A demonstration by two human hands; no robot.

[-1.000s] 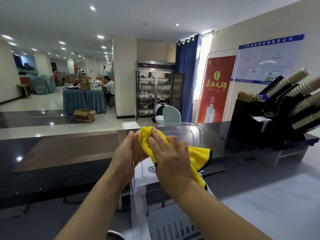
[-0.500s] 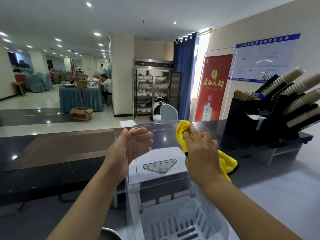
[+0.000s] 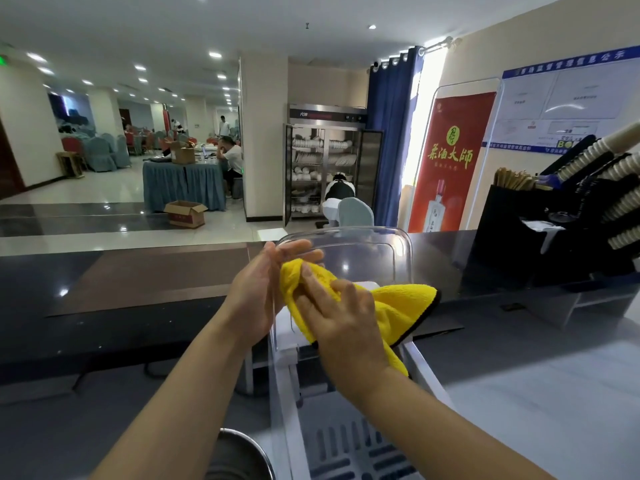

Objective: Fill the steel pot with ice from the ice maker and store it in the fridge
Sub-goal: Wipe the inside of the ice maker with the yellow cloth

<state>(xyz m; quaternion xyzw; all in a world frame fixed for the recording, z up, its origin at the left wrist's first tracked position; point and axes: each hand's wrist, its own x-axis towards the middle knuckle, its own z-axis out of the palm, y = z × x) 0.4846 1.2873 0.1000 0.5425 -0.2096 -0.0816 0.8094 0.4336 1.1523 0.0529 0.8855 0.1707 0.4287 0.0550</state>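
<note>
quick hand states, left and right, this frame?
Left hand: open, straight fingers braced against the clear lid.
Right hand: open, fingers pressing the yellow cloth onto the lid.

Two slender forearms, bare along all their visible length up from the lower edge, end in a bare left hand (image 3: 256, 297) and a bare right hand (image 3: 346, 320).

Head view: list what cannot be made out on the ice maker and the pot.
Steel pot: head view, cut by the bottom edge; contents unseen.
Ice maker top panel: head view, hidden behind the yellow cloth and right hand.
Basket: head view, cut by the bottom edge, partly under the right forearm; ice not discernible.
</note>
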